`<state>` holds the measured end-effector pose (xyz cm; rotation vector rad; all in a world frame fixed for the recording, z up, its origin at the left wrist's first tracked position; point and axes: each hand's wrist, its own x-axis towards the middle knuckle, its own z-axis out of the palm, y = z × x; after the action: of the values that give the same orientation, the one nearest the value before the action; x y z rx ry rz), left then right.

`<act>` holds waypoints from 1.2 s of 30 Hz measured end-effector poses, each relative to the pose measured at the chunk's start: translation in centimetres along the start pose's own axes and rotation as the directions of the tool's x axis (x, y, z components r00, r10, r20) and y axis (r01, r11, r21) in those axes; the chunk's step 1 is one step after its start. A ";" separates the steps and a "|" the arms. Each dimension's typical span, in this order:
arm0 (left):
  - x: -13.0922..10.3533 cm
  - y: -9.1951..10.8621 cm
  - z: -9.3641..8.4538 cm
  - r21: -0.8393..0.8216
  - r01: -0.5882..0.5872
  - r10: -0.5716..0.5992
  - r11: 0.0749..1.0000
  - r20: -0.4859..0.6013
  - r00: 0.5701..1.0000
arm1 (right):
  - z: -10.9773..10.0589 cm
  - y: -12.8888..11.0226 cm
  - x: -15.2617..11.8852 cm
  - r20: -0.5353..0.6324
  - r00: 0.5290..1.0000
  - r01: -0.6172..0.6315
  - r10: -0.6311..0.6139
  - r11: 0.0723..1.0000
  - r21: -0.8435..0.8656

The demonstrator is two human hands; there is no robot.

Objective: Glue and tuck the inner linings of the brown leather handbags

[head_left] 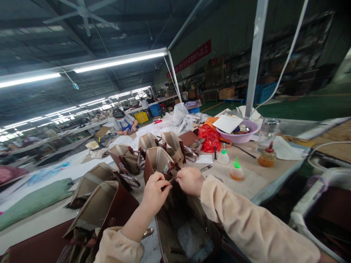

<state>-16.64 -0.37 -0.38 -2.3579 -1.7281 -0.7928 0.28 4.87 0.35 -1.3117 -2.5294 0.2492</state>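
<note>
My left hand [156,191] and my right hand [190,180] are close together above an open brown bag [189,230] with a dark olive lining. Both are closed, pinching a thin brown strip [173,179] between them at the bag's upper edge. The strip's exact shape is too small to tell. Just behind my hands stands another open brown bag [157,160] with a beige inside. More such bags [101,204] stand at the left, and several others sit farther back.
At the right are green-capped bottles [237,172], an orange-filled bottle [267,156], a glass jar [268,133], a purple basin [238,137] and a red plastic bag [210,138]. A metal post [255,58] rises behind. A person [124,122] works across the table.
</note>
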 end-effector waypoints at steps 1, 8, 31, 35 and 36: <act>0.0 -0.1 0.1 -0.065 0.016 -0.016 0.998 -0.003 1.000 | 0.0 0.0 0.0 0.001 1.000 0.002 -0.002 1.000 0.003; 0.0 0.1 0.4 -0.105 0.131 -0.123 0.986 0.074 0.990 | 0.4 0.2 0.1 -0.012 1.000 -0.005 0.005 1.000 0.014; 0.1 -0.1 0.4 -0.176 0.056 -0.056 0.983 0.005 0.998 | 0.4 0.1 -0.1 -0.049 0.999 -0.011 0.012 0.999 0.030; 0.2 0.0 0.0 -0.148 0.127 -0.119 0.981 0.059 0.991 | 0.5 0.1 0.0 -0.026 1.000 -0.005 0.006 0.999 0.036; 0.2 0.1 0.0 -0.135 0.147 -0.139 0.980 0.070 0.988 | 0.5 0.1 0.0 -0.024 1.000 -0.005 0.006 0.999 0.038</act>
<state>-16.53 -0.21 -0.21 -2.3896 -1.9457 -0.9011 0.21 4.94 -0.20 -1.2999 -2.4891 0.2787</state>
